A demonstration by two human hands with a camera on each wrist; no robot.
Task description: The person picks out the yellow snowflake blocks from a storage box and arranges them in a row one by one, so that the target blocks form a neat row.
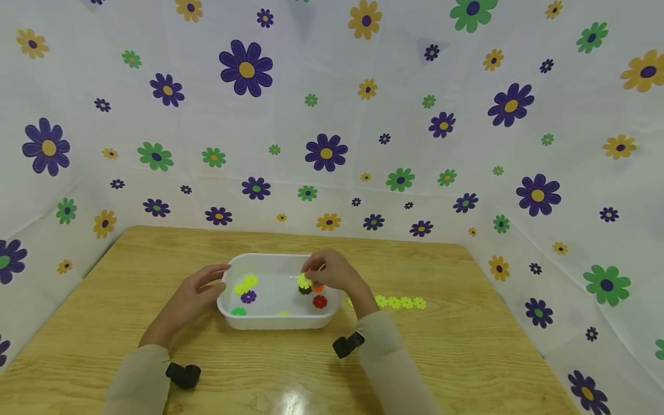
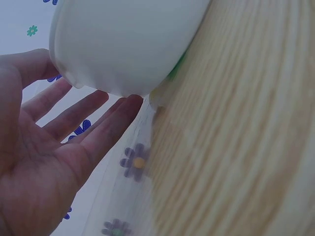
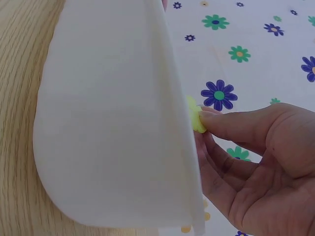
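Over the right part of a white plastic tub (image 1: 280, 324), my right hand (image 1: 332, 270) pinches a yellow flower-shaped disc (image 1: 304, 280) between thumb and fingers. In the right wrist view this yellow disc (image 3: 197, 118) shows just past the tub's rim. My left hand (image 1: 192, 297) rests its fingertips against the tub's left end, with the fingers extended. Inside the tub lie yellow discs (image 1: 244, 287), a purple disc (image 1: 248, 297), a green disc (image 1: 238, 311), a red disc (image 1: 320, 301), an orange disc (image 1: 318, 287) and a dark brown disc (image 1: 305, 290).
A row of several yellow discs (image 1: 407, 302) lies on the wooden table (image 1: 249, 369) right of the tub, partly hidden by my right forearm. White cloth with printed flowers (image 1: 290, 115) hangs behind the table and on both sides.
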